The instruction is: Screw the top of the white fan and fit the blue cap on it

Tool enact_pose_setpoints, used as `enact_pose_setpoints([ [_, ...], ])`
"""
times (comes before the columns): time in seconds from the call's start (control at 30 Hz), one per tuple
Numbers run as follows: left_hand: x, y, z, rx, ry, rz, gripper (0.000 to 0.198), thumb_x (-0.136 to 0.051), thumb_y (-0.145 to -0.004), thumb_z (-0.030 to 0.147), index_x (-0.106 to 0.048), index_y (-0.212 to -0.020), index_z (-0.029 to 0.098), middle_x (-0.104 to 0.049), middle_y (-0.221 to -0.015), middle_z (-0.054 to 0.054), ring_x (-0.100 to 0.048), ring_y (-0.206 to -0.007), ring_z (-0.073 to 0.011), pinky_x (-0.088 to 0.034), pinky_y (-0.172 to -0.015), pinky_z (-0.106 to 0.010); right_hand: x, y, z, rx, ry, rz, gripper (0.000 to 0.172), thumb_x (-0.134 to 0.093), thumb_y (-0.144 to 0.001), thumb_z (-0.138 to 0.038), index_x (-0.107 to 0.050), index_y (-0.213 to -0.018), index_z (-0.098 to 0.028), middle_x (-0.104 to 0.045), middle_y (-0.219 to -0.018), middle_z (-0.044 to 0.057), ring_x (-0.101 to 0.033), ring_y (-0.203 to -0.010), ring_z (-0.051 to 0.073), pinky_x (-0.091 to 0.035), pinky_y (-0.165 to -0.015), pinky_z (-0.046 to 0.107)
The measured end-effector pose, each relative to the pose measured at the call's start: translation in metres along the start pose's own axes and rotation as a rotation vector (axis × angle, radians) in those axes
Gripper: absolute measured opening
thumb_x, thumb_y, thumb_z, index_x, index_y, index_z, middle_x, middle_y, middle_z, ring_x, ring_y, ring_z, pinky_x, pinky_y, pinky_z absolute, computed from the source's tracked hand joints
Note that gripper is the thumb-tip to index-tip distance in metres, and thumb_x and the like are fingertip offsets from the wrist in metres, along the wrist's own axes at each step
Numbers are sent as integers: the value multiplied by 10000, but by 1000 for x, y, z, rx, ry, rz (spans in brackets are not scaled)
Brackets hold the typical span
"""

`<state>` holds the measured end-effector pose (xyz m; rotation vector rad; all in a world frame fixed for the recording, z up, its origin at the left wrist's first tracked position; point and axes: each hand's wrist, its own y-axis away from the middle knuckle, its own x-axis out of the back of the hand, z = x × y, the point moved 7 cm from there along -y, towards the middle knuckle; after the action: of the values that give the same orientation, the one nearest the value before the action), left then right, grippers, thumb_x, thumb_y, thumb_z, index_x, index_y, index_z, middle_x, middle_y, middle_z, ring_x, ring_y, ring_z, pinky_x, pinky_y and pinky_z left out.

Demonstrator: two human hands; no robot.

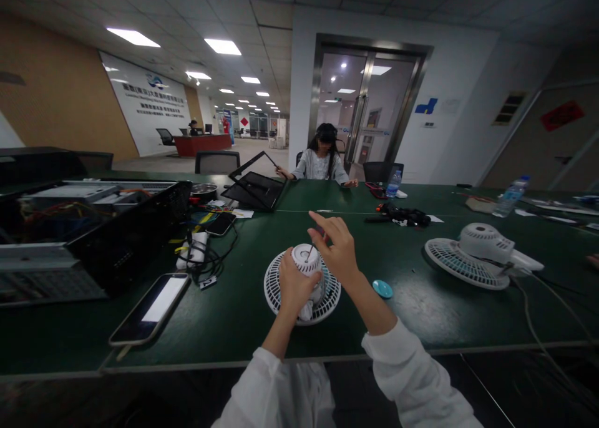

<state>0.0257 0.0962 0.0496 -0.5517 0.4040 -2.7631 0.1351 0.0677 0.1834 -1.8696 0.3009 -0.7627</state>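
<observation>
A small white fan (272,294) lies grille-down on the green table in front of me, its motor housing (305,257) facing up. My left hand (294,289) is wrapped round that housing. Above it and to the right, my right hand (337,247) pinches a thin screwdriver (309,253), its index finger stretched out. The screwdriver's shaft slants down to the top of the housing; its handle is mostly hidden by the fingers. Right of the fan lies a round turquoise cap (382,288).
A second white fan (468,272) with a cord lies at right. At left are a phone (152,309), tangled black cables (208,262) and an opened computer case (126,234). Across the table (327,347) a person (322,160) holds a black frame (257,188). Bottles (394,183) stand farther back.
</observation>
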Motion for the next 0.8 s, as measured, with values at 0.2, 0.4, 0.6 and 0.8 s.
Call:
enact_pose_setpoints([
  [0.2, -1, 0, -1, 1, 4, 3, 714, -706, -586, 204, -362, -1211, 183, -484, -1206, -98, -435, -1200, -281, -316, -1043, -466, -1, -1, -4, 53, -59, -21, 311, -457, -912, -235, -600, -1189, -245, -685, -924, 49, -602, -848, 175, -493, -783, 337],
  [0.4, -1, -1, 0, 2, 5, 4, 720, -712, -573, 191, -364, -1204, 193, -491, -1196, -87, -442, -1203, -279, -315, -1046, -467, -1, 1, -3, 62, -31, -14, 379, -414, -915, -224, -537, -1273, -242, -678, -965, 60, -585, -911, 191, -488, -813, 363],
  [0.6, 0, 0, 0, 1, 4, 19, 722, -715, -577, 193, -363, -1208, 193, -490, -1212, -94, -439, -1205, -279, -321, -1043, -465, 0, 1, 1, 64, 58, 1, 335, -511, -887, -269, -606, -1208, -241, -639, -791, 50, -563, -751, 183, -492, -711, 336],
  [0.8, 0, 0, 0, 15, -3, 8, 734, -707, -576, 195, -363, -1224, 165, -487, -1224, -115, -430, -1215, -293, -323, -1041, -464, -5, 4, 1, 84, -14, -85, 417, -373, -898, -144, -562, -1254, -253, -661, -947, 62, -581, -917, 192, -491, -816, 370],
])
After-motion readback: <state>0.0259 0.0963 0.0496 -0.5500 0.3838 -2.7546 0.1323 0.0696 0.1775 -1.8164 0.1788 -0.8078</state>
